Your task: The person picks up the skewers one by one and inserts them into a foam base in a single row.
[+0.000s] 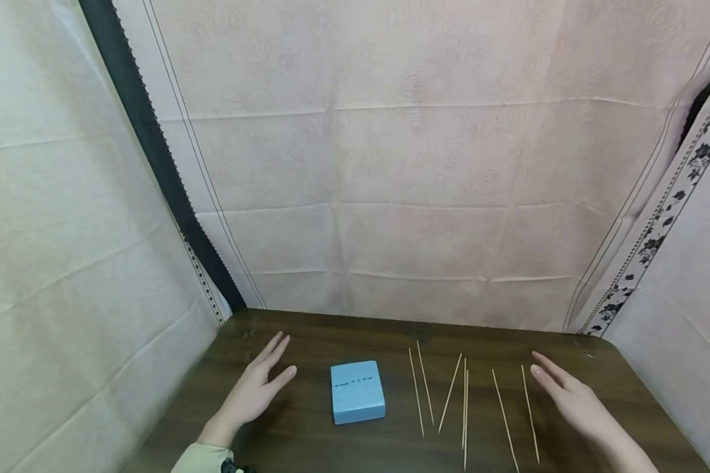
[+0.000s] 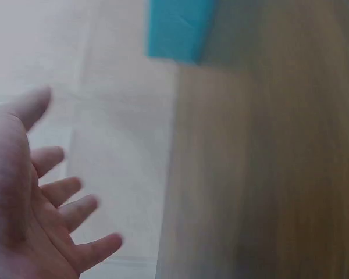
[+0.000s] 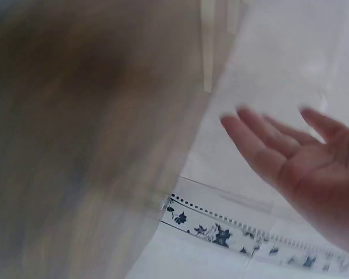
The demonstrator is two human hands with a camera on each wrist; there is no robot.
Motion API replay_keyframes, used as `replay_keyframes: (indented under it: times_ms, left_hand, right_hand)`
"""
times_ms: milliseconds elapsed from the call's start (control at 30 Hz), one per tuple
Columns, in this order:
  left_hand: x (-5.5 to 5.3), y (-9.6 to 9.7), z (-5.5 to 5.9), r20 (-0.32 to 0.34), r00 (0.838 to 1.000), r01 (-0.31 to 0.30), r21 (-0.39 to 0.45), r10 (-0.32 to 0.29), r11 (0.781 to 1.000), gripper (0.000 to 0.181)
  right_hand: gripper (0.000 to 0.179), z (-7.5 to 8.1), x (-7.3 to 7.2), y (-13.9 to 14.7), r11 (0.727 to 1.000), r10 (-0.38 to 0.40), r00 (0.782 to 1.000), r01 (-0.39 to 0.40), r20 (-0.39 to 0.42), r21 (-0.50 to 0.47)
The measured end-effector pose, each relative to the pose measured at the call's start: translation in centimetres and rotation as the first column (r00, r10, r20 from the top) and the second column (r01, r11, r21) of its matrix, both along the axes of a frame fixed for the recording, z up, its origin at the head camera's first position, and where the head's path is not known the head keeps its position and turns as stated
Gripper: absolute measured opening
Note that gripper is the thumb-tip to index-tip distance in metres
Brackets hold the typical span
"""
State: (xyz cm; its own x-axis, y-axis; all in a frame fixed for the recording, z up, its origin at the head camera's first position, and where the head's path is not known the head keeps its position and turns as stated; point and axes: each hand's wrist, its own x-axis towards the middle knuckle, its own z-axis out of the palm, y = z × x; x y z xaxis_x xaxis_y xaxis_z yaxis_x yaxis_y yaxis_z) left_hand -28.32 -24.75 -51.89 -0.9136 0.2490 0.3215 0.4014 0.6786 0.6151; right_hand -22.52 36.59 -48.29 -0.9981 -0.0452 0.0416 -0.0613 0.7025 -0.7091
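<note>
Head view: left grip (image 1: pixel 253 391), right grip (image 1: pixel 578 402), fingers extended; between: blue box (image 1: pixel 357 392), inside hidden, 7 sticks (image 1: pixel 466 420).

Is a dark brown, wood-grained table (image 1: pixel 302 437) with a nearly straight far edge and a near edge out of view. Carries a light blue block (image 1: pixel 357 397) with dark marks across its top, left of the middle between the side edges. Also bears seven thin pale sticks (image 1: pixel 466 414) between the block and the right edge, running roughly from far to near, with two close side by side.
</note>
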Motion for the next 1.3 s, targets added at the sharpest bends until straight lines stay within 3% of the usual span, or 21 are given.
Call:
replay_keyframes:
  times_ms: [67, 200, 267, 367, 500, 667, 900, 1067, 1300]
  left_hand:
    - [0.1, 1.1, 0.0, 0.036, 0.999, -0.008, 0.115, 0.004, 0.993, 0.067]
    - [0.0, 3.2, -0.7, 0.113, 0.993, -0.047, 0.251, 0.019, 0.967, 0.057]
    - [0.0, 4.2, -1.1, 0.159, 0.987, -0.06, 0.287, 0.014, 0.956, 0.056]
    - [0.0, 5.4, -1.7, 0.224, 0.974, -0.04, 0.319, -0.034, 0.947, 0.057]
    - [0.2, 6.1, -2.2, 0.271, 0.957, 0.022, 0.287, -0.104, 0.958, 0.061]
    - [0.3, 6.2, -1.9, 0.269, 0.954, 0.07, 0.234, -0.134, 0.97, 0.068]
    - [0.6, 6.4, -1.8, 0.299, 0.934, 0.135, 0.204, -0.193, 0.97, 0.08]
    - [0.6, 6.8, -1.7, 0.299, 0.93, 0.165, 0.176, -0.213, 0.97, 0.086]
    - [0.6, 7.0, -1.9, 0.298, 0.93, 0.175, 0.16, -0.217, 0.971, 0.091]
  right_hand:
    - [0.072, 0.5, -0.1, 0.1, 0.99, 0.026, 0.996, -0.014, 0.087, -0.142]
    - [0.067, 0.3, -0.1, -0.1, 0.914, 0.101, 0.978, -0.019, 0.181, -0.405]
    - [0.056, -0.1, 0.0, -0.1, 0.878, 0.108, 0.975, -0.002, 0.194, -0.478]
    - [0.048, -0.9, 0.4, 0.0, 0.862, 0.069, 0.974, 0.05, 0.214, -0.505]
    - [0.06, -1.8, 0.4, 0.0, 0.875, -0.02, 0.966, 0.142, 0.258, -0.463]
    - [0.066, -2.6, -0.4, 0.0, 0.898, -0.052, 0.958, 0.169, 0.283, -0.406]
    - [0.072, -3.0, -0.7, 0.2, 0.913, -0.04, 0.931, 0.182, 0.363, -0.366]
    - [0.076, -3.0, -0.4, 0.2, 0.914, -0.022, 0.915, 0.181, 0.403, -0.362]
    - [0.079, -2.8, -0.2, 0.0, 0.919, 0.01, 0.918, 0.148, 0.395, -0.366]
